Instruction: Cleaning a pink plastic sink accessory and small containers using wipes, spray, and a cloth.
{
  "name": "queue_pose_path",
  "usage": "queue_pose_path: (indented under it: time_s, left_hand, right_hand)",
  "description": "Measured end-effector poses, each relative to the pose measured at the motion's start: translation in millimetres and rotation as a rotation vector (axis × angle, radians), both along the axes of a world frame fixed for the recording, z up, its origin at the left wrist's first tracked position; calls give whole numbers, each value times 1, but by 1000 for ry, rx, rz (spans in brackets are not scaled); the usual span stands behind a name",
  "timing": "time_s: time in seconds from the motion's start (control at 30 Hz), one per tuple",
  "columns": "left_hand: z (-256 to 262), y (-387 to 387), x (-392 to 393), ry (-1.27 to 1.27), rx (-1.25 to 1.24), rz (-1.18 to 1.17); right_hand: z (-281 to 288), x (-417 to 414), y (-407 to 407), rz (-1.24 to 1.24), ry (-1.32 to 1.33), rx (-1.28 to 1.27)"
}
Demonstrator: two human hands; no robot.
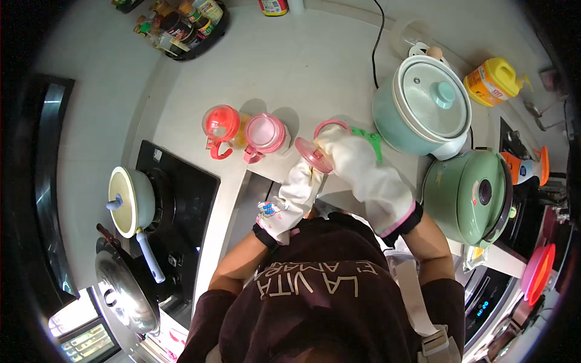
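Observation:
White sleeves with pink cuffs and a printed cartoon cover both my forearms and reach over my hands. My left hand is at a round translucent pink lid, which is tilted and seems held by its edge; the fingers are hidden. My right hand lies against a pink-rimmed round container, largely hidden behind the sleeve, so its grip does not show. Just right of that hand, a crumpled green plastic piece lies on the counter. To the left stand a pink-lidded jar and a red-lidded jar, both with handles.
A pale blue electric pot and a green rice cooker stand at right, near a yellow detergent jug. On the left, a small saucepan sits on the black gas hob. A seasoning tray is at the back.

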State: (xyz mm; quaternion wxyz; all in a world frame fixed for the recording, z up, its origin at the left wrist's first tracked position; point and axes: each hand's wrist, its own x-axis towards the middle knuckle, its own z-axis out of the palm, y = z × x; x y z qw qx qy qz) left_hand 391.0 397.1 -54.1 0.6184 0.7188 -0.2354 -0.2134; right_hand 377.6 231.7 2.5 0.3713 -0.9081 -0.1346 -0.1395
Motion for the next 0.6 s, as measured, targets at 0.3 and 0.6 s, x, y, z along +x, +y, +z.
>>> queue_pose_path:
  time_s: [0.3,0.6]
  left_hand:
    - [23,5,-2,-16,157,-18]
    - [16,3,2,-172,215,-29]
  right_hand:
    - [-20,-25,-1,-206,117,-338]
    - [-99,-31,-52,-452,30,412]
